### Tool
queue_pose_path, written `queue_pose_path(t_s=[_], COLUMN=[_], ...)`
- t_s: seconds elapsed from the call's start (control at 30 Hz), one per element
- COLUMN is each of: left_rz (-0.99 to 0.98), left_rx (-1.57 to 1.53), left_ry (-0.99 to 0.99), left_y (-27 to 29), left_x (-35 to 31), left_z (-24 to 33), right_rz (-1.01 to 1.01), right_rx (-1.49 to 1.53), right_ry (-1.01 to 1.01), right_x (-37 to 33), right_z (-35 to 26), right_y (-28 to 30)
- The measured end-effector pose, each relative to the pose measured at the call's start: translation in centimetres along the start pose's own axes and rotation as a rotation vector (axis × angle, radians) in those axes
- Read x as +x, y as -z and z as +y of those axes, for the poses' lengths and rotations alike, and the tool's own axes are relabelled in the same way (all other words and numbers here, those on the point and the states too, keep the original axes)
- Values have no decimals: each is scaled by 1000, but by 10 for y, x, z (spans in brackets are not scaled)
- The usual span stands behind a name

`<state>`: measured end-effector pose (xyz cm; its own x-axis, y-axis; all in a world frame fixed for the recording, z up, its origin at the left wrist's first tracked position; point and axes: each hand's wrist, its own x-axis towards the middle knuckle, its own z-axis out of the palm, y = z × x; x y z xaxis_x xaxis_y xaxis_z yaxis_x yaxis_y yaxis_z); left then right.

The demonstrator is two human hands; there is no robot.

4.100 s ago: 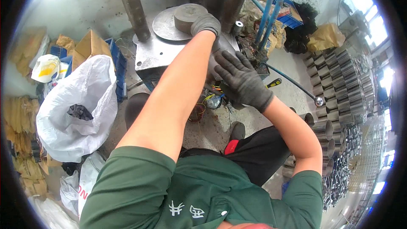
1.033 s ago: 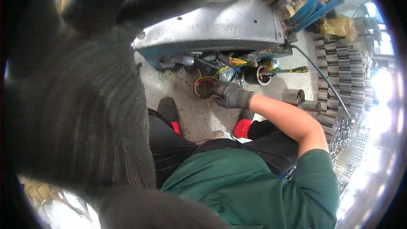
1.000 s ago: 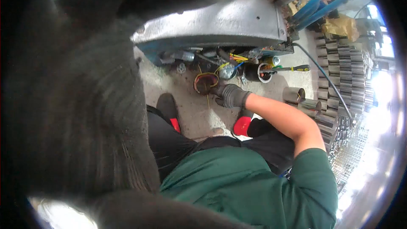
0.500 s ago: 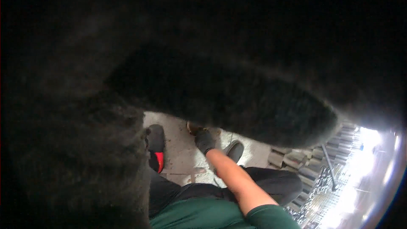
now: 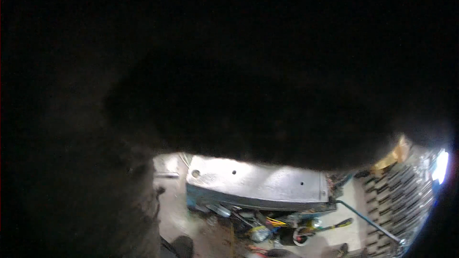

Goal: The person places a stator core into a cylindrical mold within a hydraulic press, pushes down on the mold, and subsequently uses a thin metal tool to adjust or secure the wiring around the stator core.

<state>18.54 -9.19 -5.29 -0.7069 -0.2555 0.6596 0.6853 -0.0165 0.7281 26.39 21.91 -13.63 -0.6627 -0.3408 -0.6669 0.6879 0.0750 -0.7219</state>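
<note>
Grip hidden (blur); metal plate [image 5: 258, 186] crosswise

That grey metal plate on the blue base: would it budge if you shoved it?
Probably not. The grey metal plate looks thick and broad, so likely heavy. It lies flat on the blue base, so tipping seems unlikely. Its bare surface may be slippery.

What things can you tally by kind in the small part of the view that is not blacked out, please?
Grey metal plate: 1
Blue hose: 1
Yellow-handled screwdriver: 1
Total: 3
The metal pieces at right are too blurred to count.
</note>
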Motion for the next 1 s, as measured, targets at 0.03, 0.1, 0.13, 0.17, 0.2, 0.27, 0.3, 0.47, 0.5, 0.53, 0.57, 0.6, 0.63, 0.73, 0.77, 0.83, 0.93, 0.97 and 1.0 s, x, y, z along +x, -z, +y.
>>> queue_pose_path(t_s=[0.03, 0.1, 0.13, 0.17, 0.2, 0.27, 0.3, 0.47, 0.5, 0.53, 0.57, 0.6, 0.63, 0.73, 0.77, 0.83, 0.93, 0.97, 1.0], left_rz=[9, 2, 9, 24, 70, 91, 101, 142, 127, 122, 101, 76, 26, -243, -314, -395, -487, -519, -539], left_rx=[43, 109, 130, 123, 125, 57, 41, 30, 1, -14, -16, -106, -171, -284, -218, -208, -308, -471, -609], left_ry=[-36, -90, -102, -129, -186, -267, -321, -511, -518, -575, -578, -554, -433, 47, 83, 249, 553, 693, 825], left_y=[5, 13, 15, 12, -4, -25, -33, -71, -81, -89, -95, -110, -128, -149, -146, -144, -153, -161, -161], left_x=[1, 2, 0, 6, 20, 35, 44, 104, 115, 123, 127, 132, 135, 116, 104, 70, 45, 43, 47], left_z=[6, 17, 19, 20, 34, 46, 57, 149, 157, 175, 192, 202, 190, 125, 91, 48, 42, 44, 46], right_rz=[-30, -90, -113, -104, -115, -65, -45, -122, -203, -334, -380, -307, -207, -113, -171, -209, -240, -338, -311], right_rx=[39, 131, 180, 234, 238, 343, 392, 678, 727, 763, 748, 754, 771, 788, 791, 815, 853, 844, 794], right_ry=[22, 88, 113, 138, 188, 295, 361, 478, 499, 544, 586, 608, 650, 688, 658, 615, 631, 644, 596], right_x=[-3, -10, -12, -19, -33, -62, -73, -71, -72, -76, -89, -98, -127, -134, -125, -110, -92, -85, -99], right_z=[-16, -42, -50, -57, -87, -95, -107, -161, -169, -183, -203, -199, -201, -210, -201, -194, -170, -160, -179], right_y=[-2, -2, 1, 6, 18, 25, 17, 24, 23, 15, -9, 11, 7, -3, 4, 8, 16, 27, 10])
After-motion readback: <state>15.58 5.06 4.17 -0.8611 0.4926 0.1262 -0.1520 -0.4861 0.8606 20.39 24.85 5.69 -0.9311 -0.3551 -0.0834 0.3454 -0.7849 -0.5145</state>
